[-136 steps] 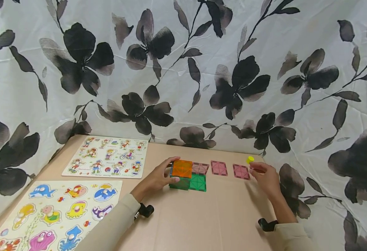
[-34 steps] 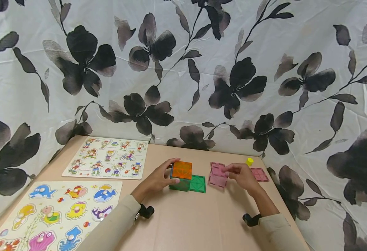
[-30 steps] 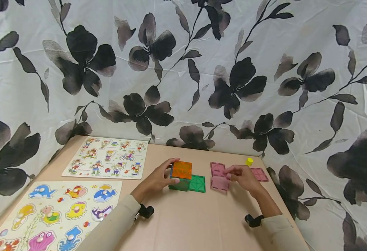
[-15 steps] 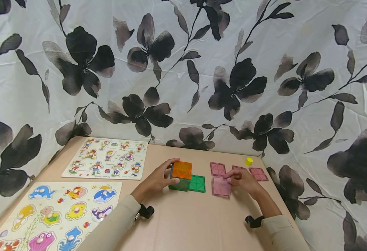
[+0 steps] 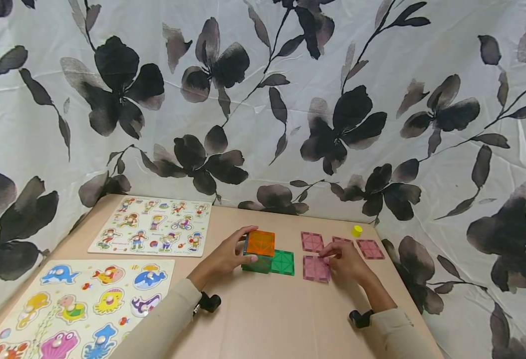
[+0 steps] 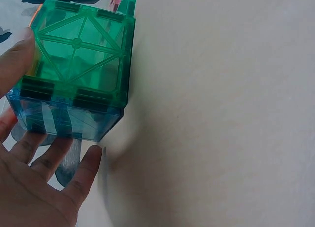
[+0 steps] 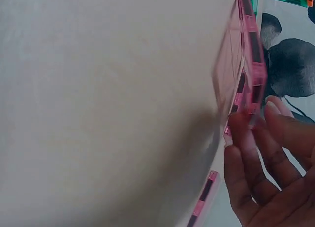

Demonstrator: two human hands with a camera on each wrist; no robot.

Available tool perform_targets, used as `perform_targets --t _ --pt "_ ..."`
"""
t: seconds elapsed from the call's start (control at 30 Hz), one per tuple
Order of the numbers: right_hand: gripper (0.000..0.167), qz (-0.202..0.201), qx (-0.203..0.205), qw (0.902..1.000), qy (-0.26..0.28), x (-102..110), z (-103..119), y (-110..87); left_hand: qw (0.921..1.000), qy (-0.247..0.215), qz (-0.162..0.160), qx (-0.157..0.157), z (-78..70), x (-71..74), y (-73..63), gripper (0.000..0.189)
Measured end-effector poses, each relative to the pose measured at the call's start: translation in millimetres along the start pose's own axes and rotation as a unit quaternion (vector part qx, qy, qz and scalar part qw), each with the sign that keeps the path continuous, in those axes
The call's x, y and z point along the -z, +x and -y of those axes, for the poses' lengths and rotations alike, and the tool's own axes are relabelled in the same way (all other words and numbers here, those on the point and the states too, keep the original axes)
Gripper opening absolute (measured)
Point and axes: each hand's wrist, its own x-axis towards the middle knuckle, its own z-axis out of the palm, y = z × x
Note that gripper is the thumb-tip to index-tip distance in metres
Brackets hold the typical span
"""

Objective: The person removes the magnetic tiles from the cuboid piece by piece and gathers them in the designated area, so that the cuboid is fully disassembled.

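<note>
In the head view my left hand grips a small box of magnetic tiles, thumb on the near side and fingers behind. An orange tile tops the box; its green face and blue face show in the left wrist view. A flat green tile adjoins the box on the right. My right hand pinches a pink magnetic tile by its right edge, apart from the box. In the right wrist view this pink tile appears edge-on and raised from the table.
Three more pink tiles lie behind the right hand: a left one, a partly hidden one and a right one. A yellow cylinder stands behind them. Two picture puzzle boards lie at left. A floral curtain hangs behind the table.
The pink tile beside the box has left its spot. My right hand has come left from the far-right tiles and now holds a pink tile, drawn slightly nearer. The left hand stays put.
</note>
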Motion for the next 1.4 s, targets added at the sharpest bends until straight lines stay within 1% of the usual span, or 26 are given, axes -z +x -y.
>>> perform_targets --t 0.1,0.2,0.3,0.47,0.63,0.73,0.9,1.03,1.1,1.2,1.3,1.4 --pt "0.021 -0.014 0.019 0.9989 -0.04 2 4 -1.9 1.0 -0.001 0.002 -0.006 0.1 -0.1 0.4 0.08" --pt "0.019 -0.032 0.03 0.9971 -0.063 4 8 -3.0 0.9999 -0.004 0.002 -0.009 0.9 -0.2 0.3 0.081" --pt "0.019 -0.039 0.037 0.9964 -0.066 5 13 -3.3 0.9999 -0.006 0.002 -0.009 1.7 -0.2 0.4 0.08" --pt "0.022 -0.035 0.038 0.9977 -0.043 -2 26 -0.9 0.9999 -0.008 0.002 -0.008 2.0 -0.1 0.7 0.081" --pt "0.027 -0.024 0.035 0.9987 -0.028 -15 38 4.5 1.0 -0.002 0.001 -0.006 1.8 0.0 1.2 0.081" --pt "0.03 -0.012 0.042 0.9989 -0.015 -24 45 8.4 1.0 0.001 -0.002 -0.002 1.3 -0.2 1.0 0.081" --pt "0.034 0.019 0.059 0.9981 -0.004 -40 54 15.1 1.0 0.002 -0.008 0.001 0.9 -0.5 -0.1 0.08" --pt "0.037 0.046 0.073 0.9962 0.008 -51 59 18.0 1.0 0.001 -0.006 0.0 1.9 -0.9 -0.4 0.08" --pt "0.04 0.057 0.082 0.995 0.002 -56 60 19.2 1.0 0.0 -0.007 -0.003 2.4 -1.0 -0.5 0.079" --pt "0.044 0.065 0.091 0.9933 -0.025 -63 62 19.7 1.0 -0.001 -0.006 -0.006 3.0 -0.8 -0.5 0.079" --pt "0.048 0.063 0.099 0.9912 -0.06 -69 65 19.2 1.0 0.0 -0.004 -0.003 3.2 -0.3 0.0 0.08" --pt "0.05 0.061 0.103 0.9901 -0.073 -73 69 19.2 1.0 0.0 -0.004 -0.004 3.2 0.5 0.5 0.08"
